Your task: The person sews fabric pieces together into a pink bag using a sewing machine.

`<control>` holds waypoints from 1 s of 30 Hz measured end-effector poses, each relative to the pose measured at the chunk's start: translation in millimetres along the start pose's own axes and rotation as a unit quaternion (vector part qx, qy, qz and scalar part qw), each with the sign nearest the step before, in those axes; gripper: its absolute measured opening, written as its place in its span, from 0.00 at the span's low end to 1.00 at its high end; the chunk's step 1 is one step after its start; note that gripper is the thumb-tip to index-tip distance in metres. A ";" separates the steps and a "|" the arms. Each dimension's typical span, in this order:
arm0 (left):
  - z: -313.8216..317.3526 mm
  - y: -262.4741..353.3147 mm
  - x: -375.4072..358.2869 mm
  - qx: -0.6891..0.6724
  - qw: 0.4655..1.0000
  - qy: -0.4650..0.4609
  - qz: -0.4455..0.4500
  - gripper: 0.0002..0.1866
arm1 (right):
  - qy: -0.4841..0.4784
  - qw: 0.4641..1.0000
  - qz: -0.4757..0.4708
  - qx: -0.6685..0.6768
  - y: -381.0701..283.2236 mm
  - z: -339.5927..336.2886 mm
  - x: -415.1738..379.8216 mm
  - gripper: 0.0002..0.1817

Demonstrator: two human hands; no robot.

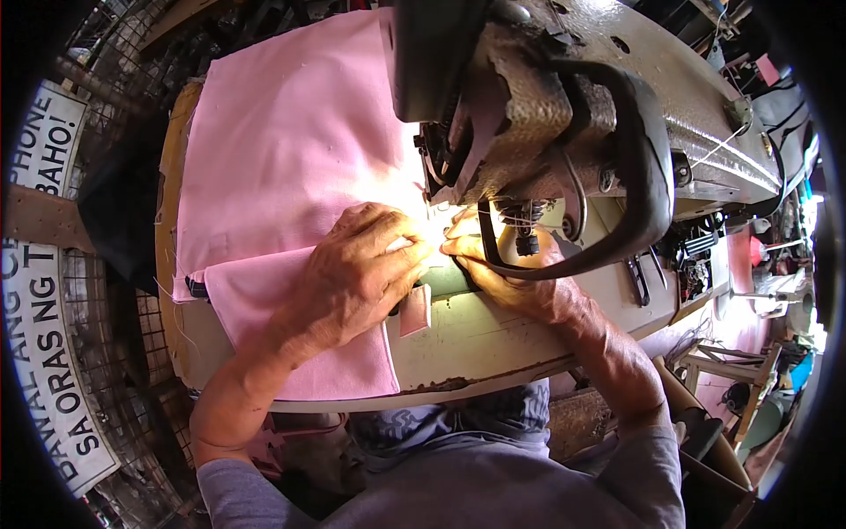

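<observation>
Pink cloth (291, 141) lies over the left of the sewing table, with a folded part hanging toward the front edge. My left hand (357, 273) rests on it, fingers bent and pressed together on the cloth by the needle area. Close on its right, my right hand (515, 273) has its fingers pinched at the same bright spot, partly behind the machine's black guard; what they hold is lost in glare. A small pink strip (415, 311) sticks out below my left fingers. The sewing machine (564, 115) stands over both hands.
The table's worn front edge (458, 385) runs before my body. Scissors (638, 280) lie on the table at the right, near a tray of small tools (696, 251). A wire grille with a lettered sign (66, 353) stands at the left. An open box (705, 432) is at lower right.
</observation>
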State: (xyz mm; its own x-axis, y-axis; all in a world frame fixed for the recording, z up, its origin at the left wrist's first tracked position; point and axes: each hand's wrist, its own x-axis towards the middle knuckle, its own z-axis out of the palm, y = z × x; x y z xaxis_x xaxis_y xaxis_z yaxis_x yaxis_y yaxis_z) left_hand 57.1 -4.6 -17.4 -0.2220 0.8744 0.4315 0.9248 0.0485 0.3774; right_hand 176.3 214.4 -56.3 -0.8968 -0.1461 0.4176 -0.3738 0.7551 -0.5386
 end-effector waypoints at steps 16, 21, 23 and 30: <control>2.2 -1.3 -5.7 0.012 0.998 -0.054 -0.009 0.15 | -0.064 0.995 -0.042 -0.068 -9.7 -4.9 -6.3 0.27; 2.7 1.5 -5.6 0.024 0.998 -0.059 -0.026 0.15 | -0.059 0.996 -0.024 -0.068 -18.2 -9.7 -7.3 0.28; 3.5 1.8 -4.6 0.001 0.997 -0.063 -0.043 0.16 | -0.058 0.994 -0.042 -0.086 -15.7 -8.1 -10.2 0.29; 4.1 1.2 2.0 0.015 1.000 0.005 -0.002 0.11 | -0.062 0.994 -0.028 -0.089 -16.7 -6.7 -12.9 0.26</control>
State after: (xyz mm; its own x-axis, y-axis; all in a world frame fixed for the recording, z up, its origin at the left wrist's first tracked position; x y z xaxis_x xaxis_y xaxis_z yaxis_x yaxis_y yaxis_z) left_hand 59.0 -0.8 -19.4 -0.2286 0.8691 0.4387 0.9325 0.0660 0.3552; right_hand 195.7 207.9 -47.8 -0.9025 -0.2592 0.3440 -0.3851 0.8433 -0.3748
